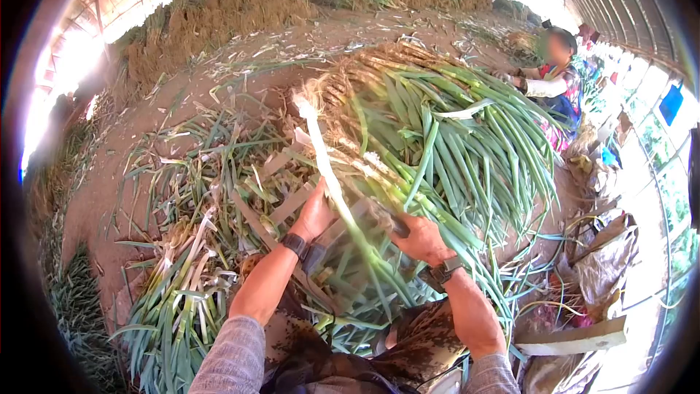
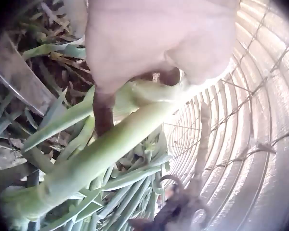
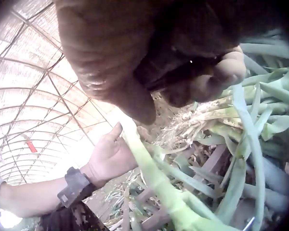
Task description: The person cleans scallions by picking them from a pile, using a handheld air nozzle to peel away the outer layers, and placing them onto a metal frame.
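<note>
Watching the left hand, I see its fingers curled tight round one green onion stalk, white end jutting beyond the grip, leaves trailing behind it. The right hand, just beside, lies curled against the onion pile; I cannot tell whether it holds anything.

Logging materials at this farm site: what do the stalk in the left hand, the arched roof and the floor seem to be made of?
The stalk gripped by the left hand: fresh plant matter, likely green onion, with a smooth pale shaft turning green. The roof: probably thin metal hoops under translucent sheeting, as daylight glows through. The floor: bare reddish-brown soil, matte and crumbly.
</note>
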Available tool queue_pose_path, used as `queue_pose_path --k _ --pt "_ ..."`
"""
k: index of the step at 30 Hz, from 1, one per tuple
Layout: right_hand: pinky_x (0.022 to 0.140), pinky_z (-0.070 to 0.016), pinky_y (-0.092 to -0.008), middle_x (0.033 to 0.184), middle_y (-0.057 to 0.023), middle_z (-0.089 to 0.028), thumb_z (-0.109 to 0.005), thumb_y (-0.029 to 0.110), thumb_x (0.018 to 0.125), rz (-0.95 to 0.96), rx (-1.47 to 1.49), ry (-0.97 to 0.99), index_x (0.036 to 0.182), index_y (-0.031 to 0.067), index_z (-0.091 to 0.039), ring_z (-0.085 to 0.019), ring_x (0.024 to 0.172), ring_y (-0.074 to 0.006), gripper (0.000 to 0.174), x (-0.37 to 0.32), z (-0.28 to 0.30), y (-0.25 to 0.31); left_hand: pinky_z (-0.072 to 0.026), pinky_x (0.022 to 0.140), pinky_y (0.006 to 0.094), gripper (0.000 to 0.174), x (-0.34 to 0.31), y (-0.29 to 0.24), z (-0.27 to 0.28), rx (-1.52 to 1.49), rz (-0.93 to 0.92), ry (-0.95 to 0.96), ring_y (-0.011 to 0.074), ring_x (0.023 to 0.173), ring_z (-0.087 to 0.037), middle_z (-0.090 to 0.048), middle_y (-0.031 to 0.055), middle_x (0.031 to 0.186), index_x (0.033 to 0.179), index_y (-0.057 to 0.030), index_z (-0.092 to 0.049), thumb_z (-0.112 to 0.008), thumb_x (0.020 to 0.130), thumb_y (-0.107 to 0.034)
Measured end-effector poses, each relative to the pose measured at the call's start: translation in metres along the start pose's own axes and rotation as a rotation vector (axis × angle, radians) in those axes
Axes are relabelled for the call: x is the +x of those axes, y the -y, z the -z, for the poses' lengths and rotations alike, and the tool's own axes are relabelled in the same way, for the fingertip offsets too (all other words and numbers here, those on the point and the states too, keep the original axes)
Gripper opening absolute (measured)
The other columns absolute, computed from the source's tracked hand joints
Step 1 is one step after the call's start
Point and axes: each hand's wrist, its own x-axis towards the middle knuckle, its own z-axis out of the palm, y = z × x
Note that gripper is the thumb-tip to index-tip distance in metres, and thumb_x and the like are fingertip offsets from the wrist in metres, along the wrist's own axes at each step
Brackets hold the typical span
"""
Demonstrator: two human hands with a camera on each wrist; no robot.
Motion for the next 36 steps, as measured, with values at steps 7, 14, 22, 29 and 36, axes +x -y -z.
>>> queue_pose_path --k 7,14,22,29,36 --pt "0.084 -0.0546 -0.0441 0.097 -0.0151 -0.072 -0.069 0.036 0.082 0.015 -0.058 0.290 0.125 0.0167 -0.063 -0.069 0.089 -0.0347 0.047 -0.016 0.015 -0.003 -0.0539 0.082 0.0604 0.048 0.030 0.007 0.046 -0.165 -0.014 0.088 0.0317 0.101 -0.063 -0.064 0.0109 0.104 0.112 -0.0075 -0.057 -0.046 0.101 -0.052" --pt "0.074 -0.0541 -0.0436 0.087 -0.0146 -0.071 -0.071 0.035 0.082 0.024 0.021 0.082 0.111 0.0121 -0.068 -0.069 0.082 -0.0342 0.037 -0.016 0.003 -0.013 -0.0546 0.077 0.0614 0.047 0.011 0.004 0.021 -0.241 -0.064 -0.073 0.0308 0.105 -0.063 -0.063 0.0095 0.111 0.117 -0.0113 -0.056 -0.055 0.096 -0.053" --pt "0.075 -0.0548 -0.0455 0.089 -0.0159 -0.071 -0.069 0.028 0.081 0.060 -0.041 -0.036 0.114 0.0133 -0.067 -0.068 0.081 -0.0364 0.036 -0.005 0.003 -0.004 -0.0560 0.086 0.0474 0.030 0.013 0.027 0.014 0.001 -0.038 0.159 0.0244 0.102 -0.064 -0.062 0.0065 0.111 0.116 -0.0108 -0.058 -0.059 0.099 -0.035" --pt "0.074 -0.0554 -0.0446 0.090 -0.0155 -0.071 -0.070 0.027 0.080 0.057 0.007 -0.111 0.113 0.0121 -0.067 -0.069 0.083 -0.0359 0.036 0.002 0.003 0.005 -0.0529 0.095 0.0450 0.031 0.001 0.027 0.004 0.168 0.072 0.229 0.0198 0.108 -0.060 -0.061 0.0037 0.114 0.126 -0.0092 -0.057 -0.056 0.102 -0.028" --pt "0.075 -0.0551 -0.0450 0.089 -0.0151 -0.072 -0.070 0.029 0.080 0.125 -0.039 -0.111 0.114 0.0129 -0.068 -0.069 0.084 -0.0357 0.037 -0.001 0.008 0.007 -0.0523 0.095 0.0437 0.034 0.008 0.018 0.018 0.380 0.057 0.268 0.0168 0.108 -0.060 -0.061 0.0026 0.115 0.130 -0.0090 -0.058 -0.055 0.102 -0.028"
